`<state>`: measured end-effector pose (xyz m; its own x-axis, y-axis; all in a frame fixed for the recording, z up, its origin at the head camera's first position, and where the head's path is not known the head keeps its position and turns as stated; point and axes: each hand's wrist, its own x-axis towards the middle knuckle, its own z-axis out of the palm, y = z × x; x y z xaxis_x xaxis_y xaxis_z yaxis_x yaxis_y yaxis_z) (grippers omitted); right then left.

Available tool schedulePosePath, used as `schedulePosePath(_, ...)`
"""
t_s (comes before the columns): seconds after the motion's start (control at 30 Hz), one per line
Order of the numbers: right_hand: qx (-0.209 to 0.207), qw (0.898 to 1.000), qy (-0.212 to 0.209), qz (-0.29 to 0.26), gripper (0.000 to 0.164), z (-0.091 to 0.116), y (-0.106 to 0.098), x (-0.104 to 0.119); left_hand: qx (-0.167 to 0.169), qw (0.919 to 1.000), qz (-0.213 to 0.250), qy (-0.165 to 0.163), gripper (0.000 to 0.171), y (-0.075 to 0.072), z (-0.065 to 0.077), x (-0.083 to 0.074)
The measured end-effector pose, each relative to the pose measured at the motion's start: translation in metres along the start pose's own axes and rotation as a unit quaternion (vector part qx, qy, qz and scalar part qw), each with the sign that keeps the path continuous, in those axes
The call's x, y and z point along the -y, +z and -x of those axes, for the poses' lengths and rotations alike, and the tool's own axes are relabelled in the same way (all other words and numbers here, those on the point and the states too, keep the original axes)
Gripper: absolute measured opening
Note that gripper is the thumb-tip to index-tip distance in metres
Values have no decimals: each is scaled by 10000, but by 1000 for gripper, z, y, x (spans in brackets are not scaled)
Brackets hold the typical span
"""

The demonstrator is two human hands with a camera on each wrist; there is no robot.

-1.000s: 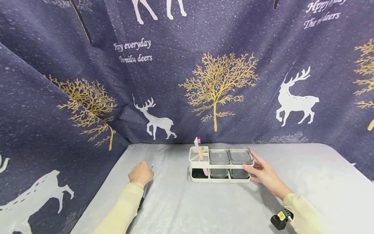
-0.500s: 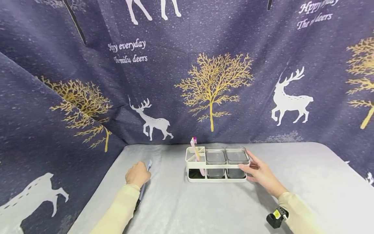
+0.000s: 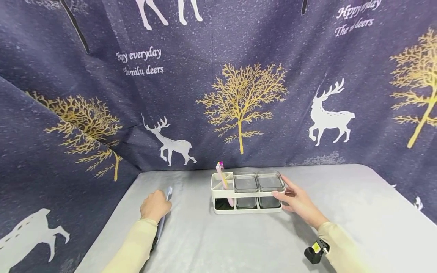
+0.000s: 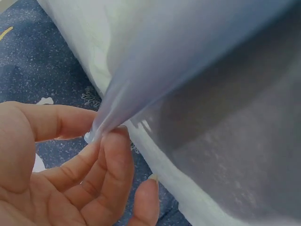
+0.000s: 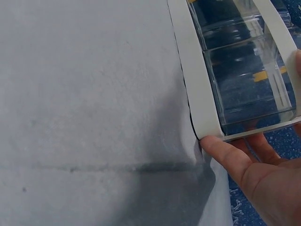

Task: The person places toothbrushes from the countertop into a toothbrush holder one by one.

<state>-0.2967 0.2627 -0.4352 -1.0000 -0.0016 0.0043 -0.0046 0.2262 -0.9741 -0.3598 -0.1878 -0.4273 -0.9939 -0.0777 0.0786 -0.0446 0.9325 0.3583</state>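
Note:
My left hand [image 3: 155, 206] is over the left part of the table, pinching a bluish toothbrush [image 3: 160, 229] by its handle. In the left wrist view, thumb and fingers meet at the tapered end of that handle. A white toothbrush holder [image 3: 254, 195] stands near the back middle of the table. It carries two clear cups [image 3: 271, 182] side by side, and a pink toothbrush [image 3: 224, 180] leans upright in its divided left section. My right hand [image 3: 298, 203] grips the holder's right end, thumb at the front and fingers behind. In the right wrist view a fingertip touches the holder's lower corner.
A grey cloth covers the table [image 3: 194, 242]. Behind and to the left hangs a dark blue curtain [image 3: 191, 94] printed with deer and trees, meeting the table's back edge. A black strap device [image 3: 315, 252] sits on the right wrist.
The head view has swung slightly right, so everything drifts left in it. Both hands keep their grips, and the holder stays put beside the right hand.

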Motion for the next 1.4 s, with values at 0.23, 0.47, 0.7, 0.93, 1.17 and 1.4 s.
schedulePosePath(0.23, -41, 9999, 30, -106, 88, -3, 6, -1, -63, 10000, 57, -9, 17, -4, 2, 1)
schedulePosePath(0.47, -36, 9999, -1, -129, 87, -3, 11, -1, -187, 9996, 197, 66, 20, -5, -1, -2)
schedulePosePath(0.7, 13, 9999, -44, -90, 88, -4, 10, -2, -523, 9977, 398, 172, 8, -7, -5, -9)
schedulePosePath(0.93, -63, 10000, 10, -34, 88, -1, 4, -2, -1036, 9911, 747, 366, 25, -8, -9, -31)
schedulePosePath(1.17, -78, 9999, 54, -35, 88, -1, 1, -3, -1541, 9779, 1323, 500, 22, -14, -7, -51)
schedulePosePath(1.4, -125, 9998, 143, -76, 88, -1, 2, -4, -1845, 9627, 1886, 595, 17, -26, 0, -71)
